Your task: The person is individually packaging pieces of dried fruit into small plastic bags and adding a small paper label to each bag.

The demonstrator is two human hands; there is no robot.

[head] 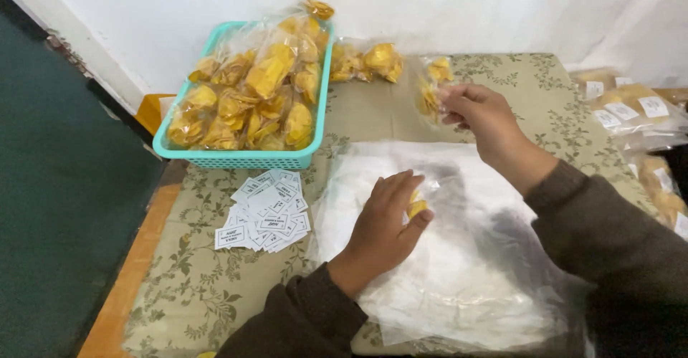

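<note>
My right hand (479, 114) is raised above the table and grips a small clear bag of yellow chips (432, 86) by its edge. Lower down, my left hand (385, 218) rests on a pile of clear plastic bags (466, 272), its fingers curled over a yellow chip (416, 205). A stack of small white paper labels (265, 218) lies just left of that hand on the floral tablecloth (193, 286).
A teal plastic basket (236, 159) heaped with filled chip bags stands at the back left. Two more filled bags (365, 62) lie behind it by the white wall. Labelled chip bags (634, 111) are piled at the right edge. Dark floor lies left of the table.
</note>
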